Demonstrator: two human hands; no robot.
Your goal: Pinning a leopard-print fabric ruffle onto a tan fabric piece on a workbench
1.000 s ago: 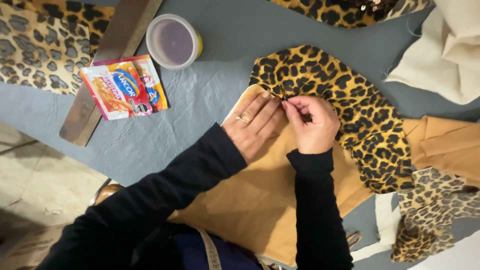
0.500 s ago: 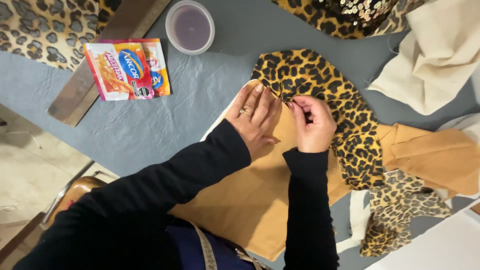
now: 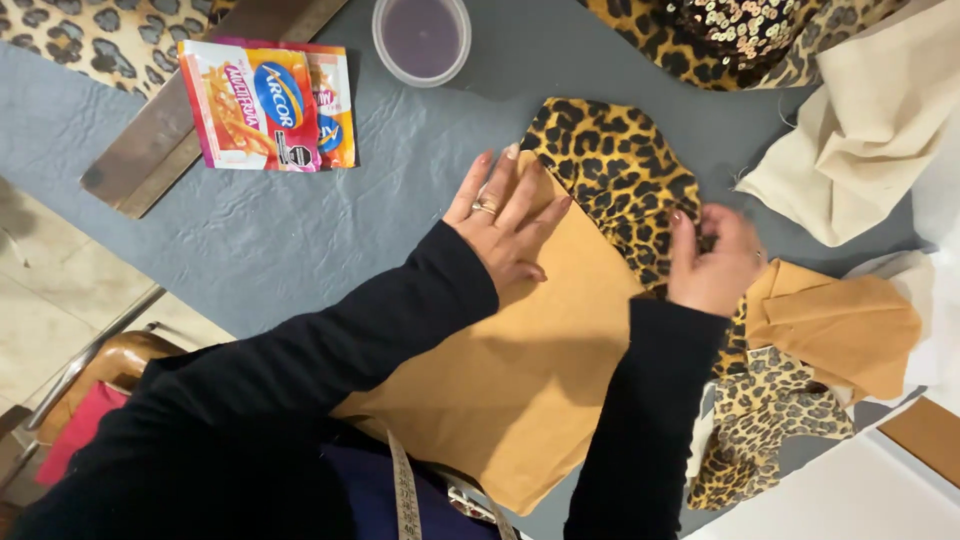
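I see the left hand [image 3: 505,225] lying flat on the tan cloth [image 3: 520,370], fingers spread wide and pressing down near its upper edge, a ring on one of them. The tan cloth lies on the grey bench [image 3: 250,240], close to the body, its lower edge running off toward the lap. The leopard cloth [image 3: 615,180] sits over the tan cloth's upper right side, its dark spotted piece reaching from just beyond the left fingertips across to the right hand [image 3: 712,262]. The right hand rests on the leopard cloth's edge with its fingers curled in; I think they pinch the fabric, but the grip itself is hidden under the knuckles, so I cannot tell for sure. Both arms wear black sleeves.

Beside the right hand, a folded tan piece [image 3: 835,325] lies on the bench, and below it a paler leopard scrap [image 3: 765,415] trails toward the bench edge. A cream cloth [image 3: 860,150] is heaped at the upper right, with a sequinned leopard fabric [image 3: 740,30] above it. Well apart at the upper left lie a bright snack packet [image 3: 265,105], a round plastic tub [image 3: 421,38] with a purple inside, and a wooden ruler [image 3: 170,140] set slantwise under the packet. A tape measure [image 3: 402,495] hangs at the chest.
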